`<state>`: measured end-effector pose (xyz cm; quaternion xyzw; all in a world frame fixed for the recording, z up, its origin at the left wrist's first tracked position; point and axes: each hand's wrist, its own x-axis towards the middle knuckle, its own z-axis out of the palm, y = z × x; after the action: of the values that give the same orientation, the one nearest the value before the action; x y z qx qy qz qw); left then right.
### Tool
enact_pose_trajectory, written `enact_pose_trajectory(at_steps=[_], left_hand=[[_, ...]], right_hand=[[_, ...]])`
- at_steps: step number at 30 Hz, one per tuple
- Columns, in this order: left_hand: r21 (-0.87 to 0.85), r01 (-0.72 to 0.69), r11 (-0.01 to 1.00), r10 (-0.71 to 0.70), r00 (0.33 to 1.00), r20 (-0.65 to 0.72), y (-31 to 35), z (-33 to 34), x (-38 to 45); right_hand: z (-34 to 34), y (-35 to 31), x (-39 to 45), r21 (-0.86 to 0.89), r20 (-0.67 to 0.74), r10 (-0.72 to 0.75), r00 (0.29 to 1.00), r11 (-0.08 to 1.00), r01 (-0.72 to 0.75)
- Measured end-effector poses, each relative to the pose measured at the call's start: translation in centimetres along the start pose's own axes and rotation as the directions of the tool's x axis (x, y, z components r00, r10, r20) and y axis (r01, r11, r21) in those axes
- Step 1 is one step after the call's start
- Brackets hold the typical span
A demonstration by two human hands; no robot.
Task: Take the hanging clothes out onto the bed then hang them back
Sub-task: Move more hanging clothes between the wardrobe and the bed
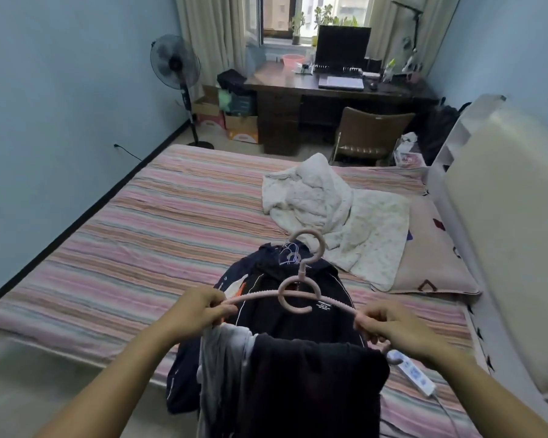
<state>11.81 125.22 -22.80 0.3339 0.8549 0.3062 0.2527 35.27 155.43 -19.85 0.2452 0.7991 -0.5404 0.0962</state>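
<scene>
Above the bed (140, 235), the hanger (298, 298) runs left to right; the left hand (200, 306) and right hand (389, 327) each grip one end, clothes (298, 374) draped below.

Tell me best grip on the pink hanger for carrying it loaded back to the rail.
Probably the neck just under the hook of the pink hanger, coming from above. The hook points up and away, bare, while dark clothes drape the lower bar. The left hand and right hand now pinch the two shoulder ends; one hand at the centre should balance it.
</scene>
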Motion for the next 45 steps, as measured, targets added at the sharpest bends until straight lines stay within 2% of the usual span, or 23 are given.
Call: enact_pose_trajectory(at_steps=[5, 10, 13, 17, 21, 23, 25, 28, 30, 31, 32, 33, 34, 36, 38, 40, 45], left_hand=[[0.013, 0.155, 0.988, -0.155, 0.987, 0.05, -3.2, 4.7, 7.9], [-0.057, 0.281, 0.958, -0.284, 0.957, -0.058, -5.6, 8.5, 16.7], [-0.014, 0.319, 0.948, -0.318, 0.94, -0.126, -6.7, 10.0, 22.4], [0.044, 0.379, 0.924, -0.37, 0.918, -0.141, -9.2, 12.4, 29.9], [0.094, 0.366, 0.926, -0.347, 0.922, -0.169, -12.3, 16.2, 36.9], [0.124, 0.315, 0.941, -0.308, 0.948, -0.075, -14.0, 18.7, 39.2], [0.187, 0.24, 0.953, -0.26, 0.962, 0.09, -15.5, 21.6, 40.4], [0.391, 0.152, 0.908, -0.291, 0.899, 0.327, -17.2, 25.7, 41.3], [0.467, 0.134, 0.874, -0.339, 0.856, 0.39, -18.3, 27.8, 42.2], [0.488, 0.129, 0.863, -0.352, 0.847, 0.398, -18.7, 28.6, 42.8], [0.499, 0.135, 0.856, -0.362, 0.845, 0.393, -19.0, 29.3, 43.4], [0.502, 0.151, 0.852, -0.373, 0.847, 0.378, -19.3, 30.0, 44.1], [0.504, 0.17, 0.847, -0.385, 0.85, 0.36, -19.6, 30.5, 44.7], [0.52, 0.188, 0.833, -0.413, 0.836, 0.36, -20.1, 31.3, 45.7], [0.525, 0.184, 0.831, -0.431, 0.809, 0.399, -20.0, 31.3, 46.0], [0.523, 0.175, 0.834, -0.436, 0.789, 0.432, -19.5, 30.3, 45.8], [0.425, 0.232, 0.875, -0.416, 0.809, 0.415, -16.7, 25.0, 43.1]], right_hand=[[-1.5, 3.9, 8.6, -0.027, 0.003, 0.121, 0.993, 0.992, -0.121], [-3.6, 7.4, 19.1, -0.087, -0.097, 0.104, 0.99, 0.99, -0.113], [-4.1, 9.9, 25.3, -0.139, -0.153, 0.135, 0.979, 0.978, -0.156], [-4.3, 12.9, 32.9, -0.218, -0.199, 0.147, 0.969, 0.957, -0.19], [-3.7, 18.2, 41.0, -0.24, -0.255, 0.208, 0.944, 0.932, -0.27], [-2.9, 20.3, 44.4, -0.26, -0.278, 0.262, 0.924, 0.906, -0.335], [-1.8, 21.6, 47.2, -0.274, -0.326, 0.313, 0.892, 0.872, -0.406], [0.0, 22.8, 50.4, -0.169, -0.467, 0.325, 0.822, 0.88, -0.444], [1.3, 24.1, 51.6, -0.199, -0.595, 0.253, 0.762, 0.873, -0.445], [2.2, 25.1, 51.7, -0.271, -0.626, 0.181, 0.759, 0.862, -0.429], [3.4, 26.2, 51.3, -0.387, -0.603, 0.101, 0.792, 0.83, -0.401], [4.5, 27.3, 50.8, -0.521, -0.523, 0.026, 0.852, 0.782, -0.343], [5.6, 28.5, 50.1, -0.618, -0.426, 0.017, 0.904, 0.725, -0.305], [7.1, 30.7, 49.4, -0.739, -0.249, 0.108, 0.962, 0.621, -0.261], [7.2, 31.0, 49.2, -0.778, -0.155, 0.232, 0.96, 0.571, -0.263], [6.8, 30.0, 49.5, -0.771, -0.08, 0.315, 0.946, 0.582, -0.259], [5.1, 22.4, 47.2, -0.72, -0.019, 0.279, 0.96, 0.663, -0.207]])
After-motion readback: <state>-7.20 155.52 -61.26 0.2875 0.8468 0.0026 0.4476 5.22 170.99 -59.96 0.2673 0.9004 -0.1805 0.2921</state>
